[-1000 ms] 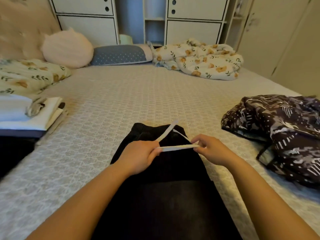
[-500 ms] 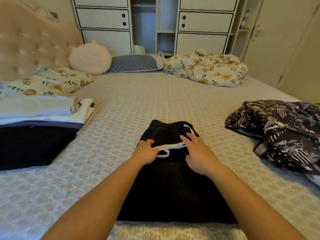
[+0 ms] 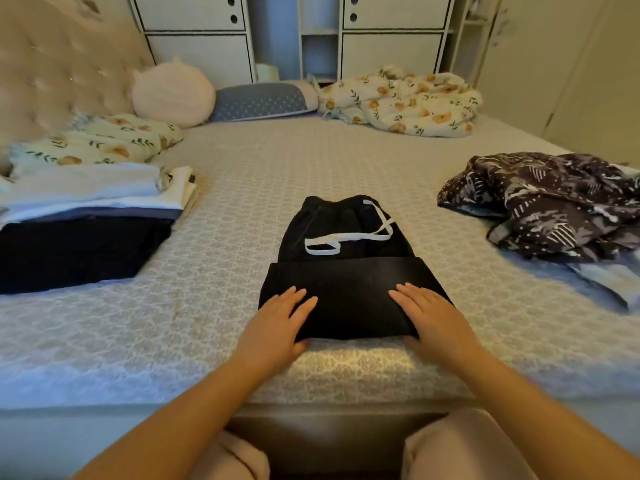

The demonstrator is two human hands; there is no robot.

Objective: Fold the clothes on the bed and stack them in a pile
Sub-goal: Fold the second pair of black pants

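Now, hands: left hand [image 3: 277, 320] and right hand [image 3: 429, 315] flat, grip open, pressing the black shorts [image 3: 343, 271] to set the fold.
Pile [image 3: 86, 216]: left of the shorts, awaiting them.

The bed [image 3: 242, 188] has a patterned grey cover. On it, at the near edge, lie folded black trousers [image 3: 343, 271]; to the left a stack of folded clothes [image 3: 86, 216]; to the right a dark patterned heap [image 3: 554, 202]. Pillows [image 3: 173, 88] and a crumpled floral blanket [image 3: 401, 102] lie at the far side.
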